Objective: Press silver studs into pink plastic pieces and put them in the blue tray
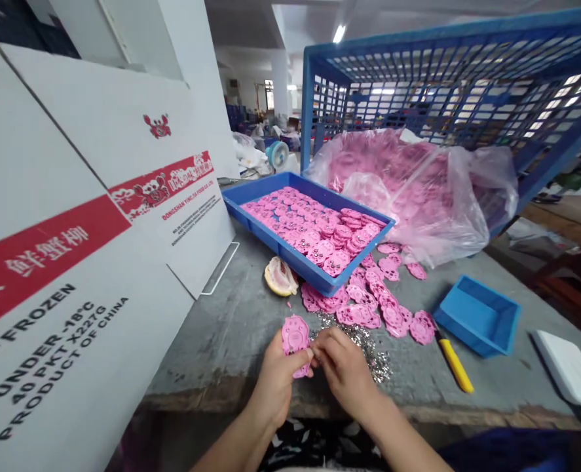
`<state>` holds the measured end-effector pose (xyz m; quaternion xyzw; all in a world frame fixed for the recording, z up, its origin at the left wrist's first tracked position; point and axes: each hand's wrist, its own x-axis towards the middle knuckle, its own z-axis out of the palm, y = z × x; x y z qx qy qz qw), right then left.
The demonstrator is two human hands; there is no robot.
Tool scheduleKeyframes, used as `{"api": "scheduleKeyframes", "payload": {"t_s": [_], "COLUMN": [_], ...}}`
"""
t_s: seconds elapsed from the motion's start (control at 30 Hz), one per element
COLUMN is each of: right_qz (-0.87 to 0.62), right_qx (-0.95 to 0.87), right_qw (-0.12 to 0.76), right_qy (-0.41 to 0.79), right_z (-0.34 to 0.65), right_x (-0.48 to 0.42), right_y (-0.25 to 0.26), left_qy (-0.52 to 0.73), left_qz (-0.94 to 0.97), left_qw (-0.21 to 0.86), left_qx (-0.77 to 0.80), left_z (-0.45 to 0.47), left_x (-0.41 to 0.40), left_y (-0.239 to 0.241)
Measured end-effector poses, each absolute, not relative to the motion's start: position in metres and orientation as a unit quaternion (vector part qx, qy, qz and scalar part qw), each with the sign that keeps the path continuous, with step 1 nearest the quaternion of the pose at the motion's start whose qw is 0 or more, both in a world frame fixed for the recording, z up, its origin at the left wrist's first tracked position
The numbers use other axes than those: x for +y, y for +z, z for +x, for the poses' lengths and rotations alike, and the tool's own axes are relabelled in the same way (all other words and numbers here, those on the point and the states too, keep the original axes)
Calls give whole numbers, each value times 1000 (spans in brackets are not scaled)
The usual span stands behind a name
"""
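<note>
Left hand (276,372) had a pink piece (296,333) gripped, right hand (343,367) was bunched by its right edge, couldn't tell if holding anything, metal bits (377,364) nearby.

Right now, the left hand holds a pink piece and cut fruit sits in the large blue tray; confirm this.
Wrong: the cut fruit lies on the table, beside the large blue tray, not in it, as the head view shows. The left hand holds a pink piece.
</note>
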<state>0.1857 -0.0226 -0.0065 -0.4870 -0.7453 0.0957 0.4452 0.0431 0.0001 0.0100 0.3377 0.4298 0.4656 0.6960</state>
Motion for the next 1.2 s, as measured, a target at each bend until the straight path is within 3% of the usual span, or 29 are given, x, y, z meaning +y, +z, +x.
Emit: {"api": "scheduleKeyframes", "payload": {"t_s": [0.13, 0.3, 0.73, 0.97, 1.2], "right_qz": [-507, -533, -533, -540, -523], "right_qx": [-666, -609, -585, -631, -632], "right_qw": [497, 509, 504, 495, 494], "right_qy": [231, 294, 345, 256, 289], "right_z": [184, 184, 189, 186, 187], "right_x": [-25, -25, -24, -27, -27], "right_y": [-12, -13, -10, -13, -16], "left_qy": [460, 469, 475, 478, 472], "left_qz": [334, 365, 392, 398, 385], "left_qw": [699, 655, 618, 618, 644], "left_qx": [433, 466, 488, 482, 462], "left_z": [45, 47, 53, 55, 55], "left_x": [-3, -5, -10, -8, -10], "left_y": [10, 5, 4, 0, 2]}}
